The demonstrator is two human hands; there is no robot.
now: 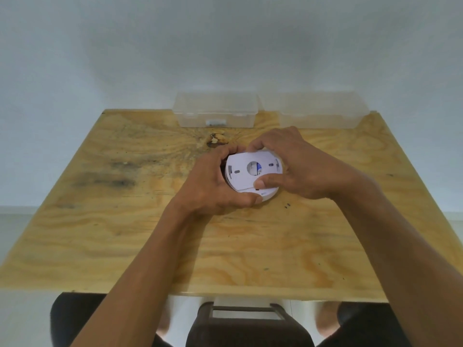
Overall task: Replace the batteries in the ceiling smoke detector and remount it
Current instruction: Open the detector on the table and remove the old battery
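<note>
Left hand [213, 186]: gripping the round white plastic smoke detector [253, 176] steady by its rim.
Right hand [290, 166]: clamping the flat white mounting plate [240, 176]; probably wants twisting level, not forcing.

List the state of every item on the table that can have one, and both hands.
Smoke detector: back side up, mounting plate on it, held by both hands.
Left clear box: lid closed, small item inside.
Right clear box: lid closed, contents unclear.
Left hand: gripping detector's rim.
Right hand: gripping detector, thumb on the plate.
</note>
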